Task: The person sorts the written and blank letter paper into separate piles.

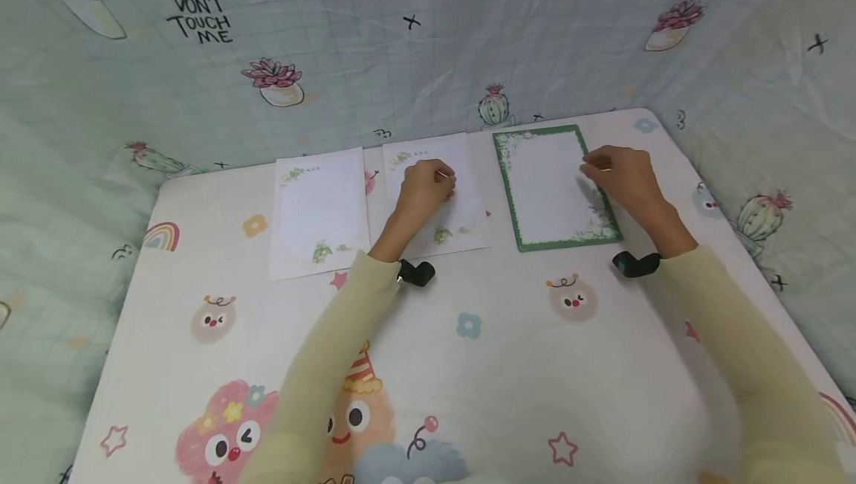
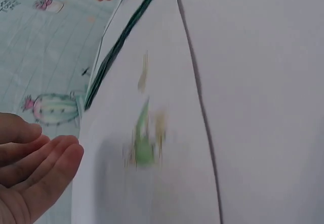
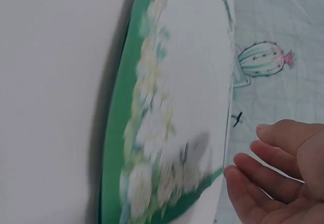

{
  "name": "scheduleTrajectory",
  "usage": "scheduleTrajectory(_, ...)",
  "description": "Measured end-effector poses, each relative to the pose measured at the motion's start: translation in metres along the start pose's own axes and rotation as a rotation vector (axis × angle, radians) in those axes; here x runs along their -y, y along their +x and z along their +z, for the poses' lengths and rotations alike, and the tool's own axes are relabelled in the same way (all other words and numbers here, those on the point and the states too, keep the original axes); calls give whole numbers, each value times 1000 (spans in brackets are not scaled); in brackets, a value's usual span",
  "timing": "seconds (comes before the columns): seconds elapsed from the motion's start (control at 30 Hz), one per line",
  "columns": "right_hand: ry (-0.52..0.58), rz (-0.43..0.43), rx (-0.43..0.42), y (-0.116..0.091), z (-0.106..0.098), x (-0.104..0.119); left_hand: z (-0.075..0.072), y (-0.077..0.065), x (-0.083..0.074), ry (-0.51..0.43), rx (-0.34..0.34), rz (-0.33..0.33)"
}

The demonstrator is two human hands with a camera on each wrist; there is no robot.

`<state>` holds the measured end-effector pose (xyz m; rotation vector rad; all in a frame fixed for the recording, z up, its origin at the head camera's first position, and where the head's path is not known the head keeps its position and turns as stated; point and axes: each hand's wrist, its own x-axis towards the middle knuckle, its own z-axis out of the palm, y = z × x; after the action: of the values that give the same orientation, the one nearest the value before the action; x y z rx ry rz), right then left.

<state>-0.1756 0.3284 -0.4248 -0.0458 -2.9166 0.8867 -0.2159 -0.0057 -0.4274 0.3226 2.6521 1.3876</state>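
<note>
Three pieces of stationery lie along the table's far side. My left hand (image 1: 426,185) is over the middle white sheet (image 1: 438,164), which has small green plant prints. In the left wrist view its fingers (image 2: 55,166) are relaxed, with nothing between them and the thumb. A white sheet with a green floral border (image 1: 548,186) lies on the right. Beside that sheet's right edge is my right hand (image 1: 622,175). The right wrist view shows its fingers (image 3: 263,178) loosely bent and holding nothing. Part of the middle sheet is hidden behind the left hand.
Another plant-printed white sheet (image 1: 321,209) lies at the left. The white table (image 1: 495,387) carries cartoon prints. Behind and beside it hangs a pale green cloth (image 1: 361,60) with cactus drawings. Dark wrist cameras (image 1: 417,273) sit at both cuffs.
</note>
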Motion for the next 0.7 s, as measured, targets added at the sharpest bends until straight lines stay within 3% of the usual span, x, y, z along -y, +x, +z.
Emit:
scheduleTrajectory(0.17,11,-16,48,-1,10,15,-20,-10,12,22,-31,-24)
scheduleTrajectory(0.37,66,-80,66,0,20,35,-38,-16,21,27,-42,-2)
scheduleTrajectory(0.7,156,-105,105,5,44,69,-75,-29,39,69,-84,-71)
